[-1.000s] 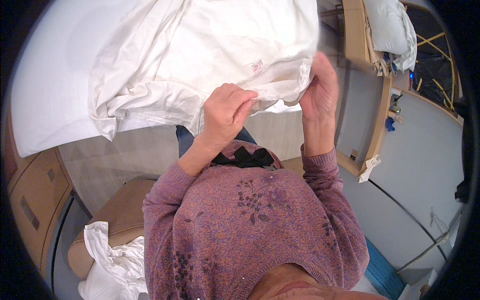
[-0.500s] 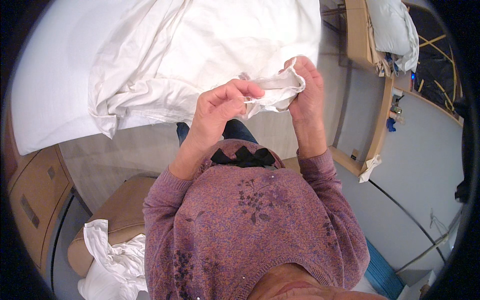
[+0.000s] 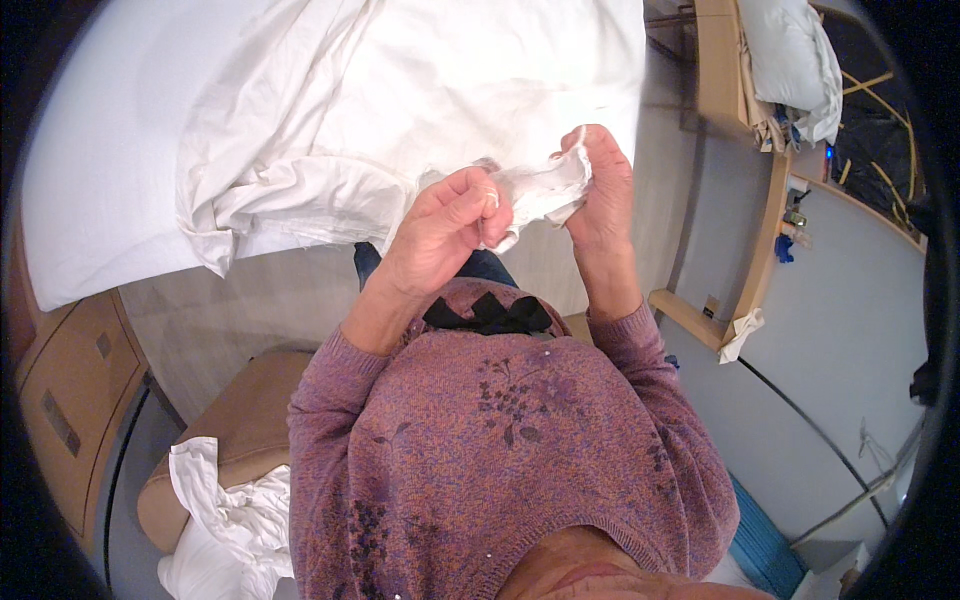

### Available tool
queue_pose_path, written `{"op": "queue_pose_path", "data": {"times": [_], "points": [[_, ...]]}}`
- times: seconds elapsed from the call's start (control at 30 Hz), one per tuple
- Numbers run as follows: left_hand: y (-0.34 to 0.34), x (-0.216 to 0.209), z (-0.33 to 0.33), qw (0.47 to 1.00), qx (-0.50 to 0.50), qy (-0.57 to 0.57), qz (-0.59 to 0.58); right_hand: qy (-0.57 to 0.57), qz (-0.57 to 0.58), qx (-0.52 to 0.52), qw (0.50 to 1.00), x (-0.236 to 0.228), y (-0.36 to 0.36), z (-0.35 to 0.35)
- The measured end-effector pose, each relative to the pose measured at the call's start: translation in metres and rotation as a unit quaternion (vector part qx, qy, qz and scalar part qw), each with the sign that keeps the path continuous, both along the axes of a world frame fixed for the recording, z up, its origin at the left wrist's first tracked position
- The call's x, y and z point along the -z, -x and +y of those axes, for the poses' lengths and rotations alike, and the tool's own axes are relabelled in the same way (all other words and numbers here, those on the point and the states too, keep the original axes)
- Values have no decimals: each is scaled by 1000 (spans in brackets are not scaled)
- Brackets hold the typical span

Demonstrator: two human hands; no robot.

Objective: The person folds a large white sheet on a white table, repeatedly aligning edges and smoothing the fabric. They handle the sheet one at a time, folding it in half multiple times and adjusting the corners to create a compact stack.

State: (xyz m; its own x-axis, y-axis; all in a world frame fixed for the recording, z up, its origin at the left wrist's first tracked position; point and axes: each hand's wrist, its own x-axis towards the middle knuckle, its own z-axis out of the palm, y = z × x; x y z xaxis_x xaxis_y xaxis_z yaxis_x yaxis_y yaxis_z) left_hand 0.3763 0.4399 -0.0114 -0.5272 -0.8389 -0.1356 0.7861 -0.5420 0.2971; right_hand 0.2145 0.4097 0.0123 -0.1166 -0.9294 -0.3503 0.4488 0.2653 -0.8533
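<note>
Both hands grip an edge of a white cloth (image 3: 540, 188), stretched between them above the near side of the bed. My left hand (image 3: 440, 225) is closed, with its thumb and fingers pinching a bit of the edge. My right hand (image 3: 605, 185) is closed round the other end, and a strip of it shows along the thumb. The cloth looks continuous with the large, creased white sheet (image 3: 300, 120) spread over the bed, but my left hand hides part of where they meet.
The white bed (image 3: 100, 190) fills the upper left. A brown padded seat (image 3: 240, 405) stands at the lower left, with crumpled white linen (image 3: 240, 520) beside it. Wooden drawers (image 3: 80, 410) are at the far left. A white pillow (image 3: 790, 55) lies at the upper right.
My left hand has turned and its fingers have curled in more. My right hand has come slightly down and left, and the cloth between them is more bunched and narrower.
</note>
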Motion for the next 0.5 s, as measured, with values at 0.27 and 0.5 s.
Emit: {"op": "queue_pose_path", "data": {"times": [0.27,0.5], "points": [[-73,32,3,966,-194,-132,105,-2,-40,132,990,-24,59,-12],[-110,93,32,904,-220,-94,-354,7,-44,130,990,-34,54,-2]]}}
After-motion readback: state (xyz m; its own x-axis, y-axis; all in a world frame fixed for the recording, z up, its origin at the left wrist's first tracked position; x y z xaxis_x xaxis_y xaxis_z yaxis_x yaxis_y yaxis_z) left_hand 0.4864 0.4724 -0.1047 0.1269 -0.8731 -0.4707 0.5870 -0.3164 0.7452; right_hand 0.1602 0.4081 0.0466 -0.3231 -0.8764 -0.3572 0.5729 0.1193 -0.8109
